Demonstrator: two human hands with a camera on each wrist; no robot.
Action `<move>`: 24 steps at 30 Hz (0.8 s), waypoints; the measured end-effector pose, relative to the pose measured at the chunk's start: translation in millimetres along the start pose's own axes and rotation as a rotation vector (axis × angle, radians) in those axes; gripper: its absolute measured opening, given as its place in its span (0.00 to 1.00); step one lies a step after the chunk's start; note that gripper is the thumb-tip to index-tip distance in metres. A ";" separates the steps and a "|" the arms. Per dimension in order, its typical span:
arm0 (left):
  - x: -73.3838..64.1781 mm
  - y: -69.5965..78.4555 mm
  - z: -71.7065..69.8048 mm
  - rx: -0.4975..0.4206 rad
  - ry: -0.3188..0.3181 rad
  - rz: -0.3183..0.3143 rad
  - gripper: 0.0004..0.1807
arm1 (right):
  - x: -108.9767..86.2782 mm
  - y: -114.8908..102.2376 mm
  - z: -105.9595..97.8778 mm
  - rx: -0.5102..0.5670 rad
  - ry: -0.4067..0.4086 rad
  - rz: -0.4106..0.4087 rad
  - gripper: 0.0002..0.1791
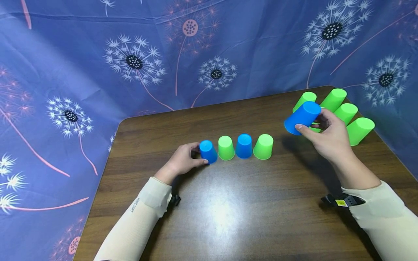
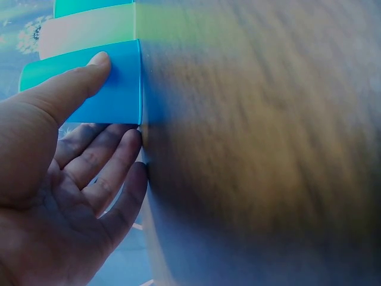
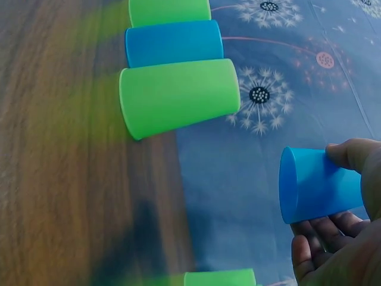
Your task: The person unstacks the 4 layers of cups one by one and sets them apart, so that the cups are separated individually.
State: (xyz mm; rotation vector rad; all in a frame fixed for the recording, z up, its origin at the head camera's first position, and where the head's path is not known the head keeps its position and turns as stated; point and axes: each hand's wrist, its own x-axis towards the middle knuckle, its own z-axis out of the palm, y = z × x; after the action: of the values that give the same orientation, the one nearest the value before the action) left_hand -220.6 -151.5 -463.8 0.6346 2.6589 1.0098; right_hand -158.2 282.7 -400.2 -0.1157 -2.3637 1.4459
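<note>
The right hand [image 1: 330, 139] is curled round a blue plastic cup [image 1: 302, 117], held tilted above the dark wooden counter [image 1: 228, 210]. The left hand [image 1: 183, 159] is pinched on the end upturned blue plastic cup [image 1: 208, 151] of a four-cup row.

The near half of the bench [image 1: 228, 217] lies open. A row of four upturned cups [image 1: 241, 146] blocks mid-bench; green cups [image 1: 346, 112] crowd two o'clock, seemingly packed close.
</note>
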 end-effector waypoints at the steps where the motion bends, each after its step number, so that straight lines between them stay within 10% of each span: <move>1: 0.1 0.1 -0.1 0.000 0.000 -0.001 0.27 | -0.8 1.4 -1.4 -0.007 0.002 0.003 0.28; 24: -1.2 3.3 -0.7 0.004 -0.005 -0.023 0.28 | -20.5 45.1 -28.2 -0.062 0.065 0.158 0.23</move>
State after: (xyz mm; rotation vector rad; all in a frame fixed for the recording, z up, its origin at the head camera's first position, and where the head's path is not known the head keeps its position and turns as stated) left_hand -218.8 -150.3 -461.0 0.6056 2.6587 0.9959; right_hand -134.7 322.5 -433.6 -0.3677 -2.3929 1.4149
